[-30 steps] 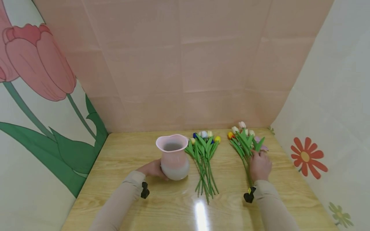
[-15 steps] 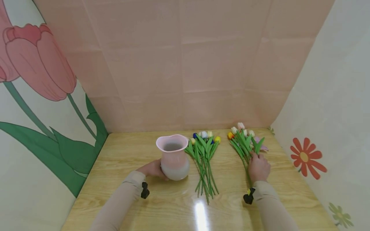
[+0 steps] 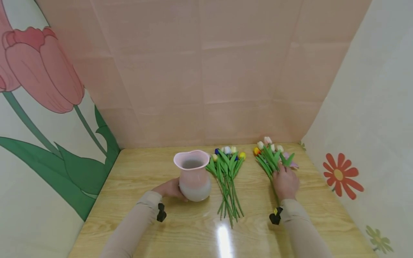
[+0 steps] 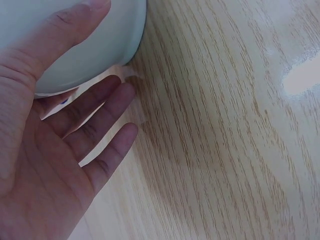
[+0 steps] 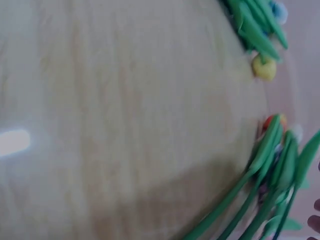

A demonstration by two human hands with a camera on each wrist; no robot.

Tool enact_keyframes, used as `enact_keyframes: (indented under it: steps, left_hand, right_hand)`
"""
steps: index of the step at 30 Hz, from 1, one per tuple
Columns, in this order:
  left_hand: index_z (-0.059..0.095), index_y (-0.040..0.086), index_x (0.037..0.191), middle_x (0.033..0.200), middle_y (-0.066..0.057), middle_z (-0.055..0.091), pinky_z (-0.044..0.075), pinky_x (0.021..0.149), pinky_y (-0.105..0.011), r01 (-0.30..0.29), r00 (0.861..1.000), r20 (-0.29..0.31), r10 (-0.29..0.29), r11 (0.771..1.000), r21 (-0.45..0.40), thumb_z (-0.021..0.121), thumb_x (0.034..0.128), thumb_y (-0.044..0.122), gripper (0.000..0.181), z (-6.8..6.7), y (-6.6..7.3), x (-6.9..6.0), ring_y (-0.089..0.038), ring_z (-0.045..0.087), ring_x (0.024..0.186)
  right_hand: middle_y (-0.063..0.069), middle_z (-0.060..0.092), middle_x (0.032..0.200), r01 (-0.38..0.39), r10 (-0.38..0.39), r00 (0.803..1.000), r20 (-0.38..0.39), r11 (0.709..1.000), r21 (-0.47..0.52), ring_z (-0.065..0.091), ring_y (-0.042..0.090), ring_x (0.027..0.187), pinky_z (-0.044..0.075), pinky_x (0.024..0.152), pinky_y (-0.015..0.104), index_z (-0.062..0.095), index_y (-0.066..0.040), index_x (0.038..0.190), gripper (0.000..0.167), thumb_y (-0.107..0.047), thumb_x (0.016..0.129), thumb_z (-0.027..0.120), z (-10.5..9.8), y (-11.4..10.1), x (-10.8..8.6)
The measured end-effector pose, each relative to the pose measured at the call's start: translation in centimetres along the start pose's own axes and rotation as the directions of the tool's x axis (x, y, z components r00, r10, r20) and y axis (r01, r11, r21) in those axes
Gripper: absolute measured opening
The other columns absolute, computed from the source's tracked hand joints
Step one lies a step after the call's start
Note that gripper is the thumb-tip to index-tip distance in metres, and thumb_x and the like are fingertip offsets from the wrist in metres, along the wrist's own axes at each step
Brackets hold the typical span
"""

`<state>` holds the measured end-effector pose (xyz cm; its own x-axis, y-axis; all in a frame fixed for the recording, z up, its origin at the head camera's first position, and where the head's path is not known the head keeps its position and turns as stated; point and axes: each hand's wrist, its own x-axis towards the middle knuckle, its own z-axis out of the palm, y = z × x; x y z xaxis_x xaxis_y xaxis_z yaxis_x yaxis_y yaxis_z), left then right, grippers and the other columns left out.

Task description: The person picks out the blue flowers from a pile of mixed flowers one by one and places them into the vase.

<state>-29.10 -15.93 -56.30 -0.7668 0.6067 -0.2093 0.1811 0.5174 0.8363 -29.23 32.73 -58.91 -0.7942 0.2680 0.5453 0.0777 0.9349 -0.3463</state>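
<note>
A pink and pale-grey vase (image 3: pixel 195 182) with a wavy rim stands left of centre in the head view. My left hand (image 3: pixel 174 189) holds its lower left side; in the left wrist view the thumb (image 4: pixel 60 32) lies along the vase wall and the fingers reach around near its base. On the right, my right hand (image 3: pixel 285 182) is over the stems and leaves of a bunch of artificial tulips (image 3: pixel 270 154). Its fingertips are partly hidden among the leaves, so I cannot tell whether they pinch a stem. The right wrist view shows only fingertips at its edge.
A second bunch of artificial tulips (image 3: pixel 229 168), with blue, white and yellow heads, lies just right of the vase. Everything rests on a wooden table (image 3: pixel 138 229). A pinkish backdrop (image 3: pixel 200 89) rises behind, with printed side panels left and right.
My right hand has shifted slightly left over the tulip stems, and the flower heads of that bunch have shifted a little. The left hand and the vase stay where they were.
</note>
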Motion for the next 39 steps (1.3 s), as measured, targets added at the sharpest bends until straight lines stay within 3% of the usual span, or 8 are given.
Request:
enact_keyframes:
  steps: [8, 13, 24, 30, 33, 39]
  left_hand:
    - [0.04, 0.005, 0.143, 0.139, -0.011, 0.051, 0.042, 0.102, -0.042, 0.01, 1.0, -0.002, -0.01, 1.0, 0.008, 0.087, 0.0695, 0.012, 0.087, 0.0, 0.0, 0.0, -0.023, 0.051, 0.121]
    - [0.038, 0.007, 0.145, 0.142, -0.011, 0.049, 0.041, 0.104, -0.043, 0.016, 1.0, 0.0, -0.017, 1.0, 0.009, 0.087, 0.0701, 0.013, 0.09, -0.1, 0.0, 0.1, -0.024, 0.049, 0.124]
    - [0.039, 0.004, 0.143, 0.139, -0.012, 0.051, 0.044, 0.1, -0.042, 0.001, 1.0, -0.005, 0.0, 1.0, 0.019, 0.088, 0.0693, 0.013, 0.089, -0.1, -0.2, 0.2, -0.024, 0.052, 0.12]
    - [0.039, 0.003, 0.142, 0.138, -0.013, 0.052, 0.043, 0.101, -0.042, -0.009, 1.0, -0.009, 0.009, 1.0, 0.012, 0.088, 0.0686, 0.012, 0.088, -0.1, -0.1, 0.3, -0.024, 0.052, 0.12]
    - [0.04, 0.003, 0.142, 0.138, -0.012, 0.052, 0.043, 0.101, -0.043, -0.018, 1.0, -0.008, 0.018, 1.0, 0.016, 0.088, 0.0684, 0.013, 0.089, -0.1, -0.1, 0.3, -0.024, 0.052, 0.12]
    - [0.039, 0.006, 0.144, 0.14, -0.011, 0.051, 0.042, 0.103, -0.044, -0.011, 1.0, -0.002, 0.011, 1.0, 0.029, 0.088, 0.0695, 0.016, 0.09, 0.0, -0.2, 0.3, -0.024, 0.051, 0.122]
  right_hand:
    - [0.029, 0.054, 0.128, 0.106, -0.106, 0.993, 0.047, 0.994, 0.012, 0.055, 0.049, 0.107, 0.043, 0.084, 0.065, 0.051, -0.007, 0.138, 0.054, -0.023, 0.088, 0.065, -0.8, -4.1, 1.0]
    - [0.029, 0.049, 0.135, 0.198, -0.202, 0.972, 0.123, 0.979, 0.048, 0.052, 0.049, 0.114, 0.041, 0.091, 0.064, 0.042, -0.009, 0.146, 0.063, -0.026, 0.09, 0.065, -0.4, -7.6, 0.5]
    - [0.025, 0.049, 0.138, 0.424, -0.442, 0.853, 0.278, 0.897, 0.123, 0.051, 0.041, 0.123, 0.043, 0.098, 0.056, 0.04, -0.008, 0.146, 0.071, -0.031, 0.087, 0.071, 1.3, -15.1, -4.1]
    - [0.02, 0.06, 0.114, 0.523, -0.53, 0.801, 0.28, 0.846, 0.105, 0.061, 0.036, 0.1, 0.052, 0.084, 0.048, 0.053, -0.002, 0.134, 0.058, -0.021, 0.083, 0.075, 2.2, -17.5, -6.8]
    - [0.018, 0.059, 0.099, 0.534, -0.54, 0.798, 0.27, 0.84, 0.102, 0.061, 0.033, 0.084, 0.053, 0.072, 0.044, 0.058, 0.001, 0.125, 0.049, -0.014, 0.081, 0.075, 2.8, -17.9, -7.8]
    - [0.018, 0.059, 0.094, 0.465, -0.481, 0.827, 0.292, 0.876, 0.126, 0.06, 0.032, 0.071, 0.051, 0.056, 0.043, 0.058, 0.0, 0.122, 0.041, -0.009, 0.084, 0.07, 3.6, -18.1, -8.7]
